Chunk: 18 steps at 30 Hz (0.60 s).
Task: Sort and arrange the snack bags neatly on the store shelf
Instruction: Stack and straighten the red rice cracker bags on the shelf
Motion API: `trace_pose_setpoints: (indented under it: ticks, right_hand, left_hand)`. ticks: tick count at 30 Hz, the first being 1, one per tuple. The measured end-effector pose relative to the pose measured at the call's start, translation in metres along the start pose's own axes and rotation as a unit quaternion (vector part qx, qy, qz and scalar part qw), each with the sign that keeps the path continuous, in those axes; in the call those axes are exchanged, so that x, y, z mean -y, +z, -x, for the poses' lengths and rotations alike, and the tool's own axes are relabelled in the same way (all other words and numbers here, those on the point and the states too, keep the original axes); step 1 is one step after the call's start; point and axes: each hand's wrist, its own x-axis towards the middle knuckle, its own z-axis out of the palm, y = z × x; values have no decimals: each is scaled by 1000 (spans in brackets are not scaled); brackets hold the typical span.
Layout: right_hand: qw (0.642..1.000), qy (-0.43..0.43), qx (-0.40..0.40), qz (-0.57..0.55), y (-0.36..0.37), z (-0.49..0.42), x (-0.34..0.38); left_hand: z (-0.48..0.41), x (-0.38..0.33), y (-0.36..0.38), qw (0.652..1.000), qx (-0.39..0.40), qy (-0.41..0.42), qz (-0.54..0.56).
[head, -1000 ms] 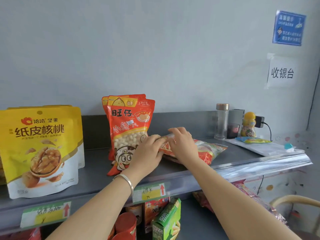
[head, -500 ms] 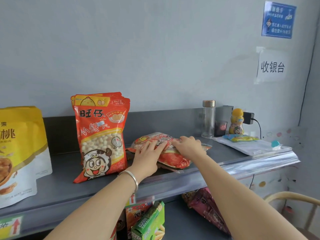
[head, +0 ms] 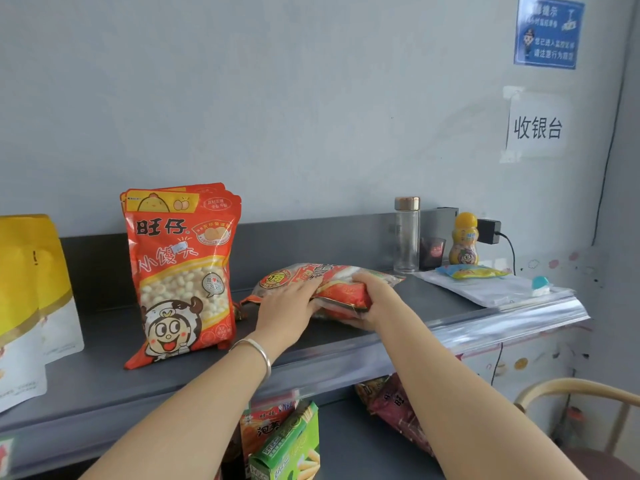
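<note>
A stack of flat red and clear snack bags (head: 332,282) lies on the grey top shelf (head: 104,372), right of centre. My left hand (head: 287,304) rests palm down on its left end. My right hand (head: 375,299) grips the stack's front right edge, fingers curled under it. Left of them, several red bags of small white puffs (head: 181,271) stand upright against the back. Tall yellow and white walnut bags (head: 31,299) stand at the far left edge.
A glass bottle (head: 407,233), a yellow drink bottle (head: 464,244), a charger (head: 488,231) and a clear plastic pouch (head: 485,289) sit at the shelf's right end. The lower shelf holds a green box (head: 287,448) and dark red bags (head: 398,410). A wooden chair (head: 588,410) stands bottom right.
The view has shifted right, pushing the yellow bags toward the left edge. My right hand has moved from the top of the flat bags to grip their front right edge, lifting it slightly.
</note>
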Motion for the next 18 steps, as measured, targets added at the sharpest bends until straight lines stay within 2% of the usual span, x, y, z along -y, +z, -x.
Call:
trace_pose_setpoints:
  ticks: [3, 5, 8, 12, 15, 18]
  right_hand:
    - [1000, -11, 12, 2, -2, 1, -6]
    - [999, -41, -1, -10, -1, 3, -8]
    - [993, -101, -21, -63, -2, 6, -9]
    - [977, -156, -1, -148, -15, 10, -5]
    - [965, -170, 87, -179, -21, 18, -3]
    - [946, -189, 190, -182, -16, 27, -7]
  left_hand:
    - [2, 4, 4, 998, 57, 2, 21]
    - [0, 3, 2, 991, 78, -15, 104]
    - [-4, -2, -10, 952, 13, -46, 301]
    - [-10, -11, -30, 907, -103, -117, 392]
    - [-14, -16, -49, 834, -114, -179, 510]
    - [-16, -16, -69, 700, -127, -180, 679]
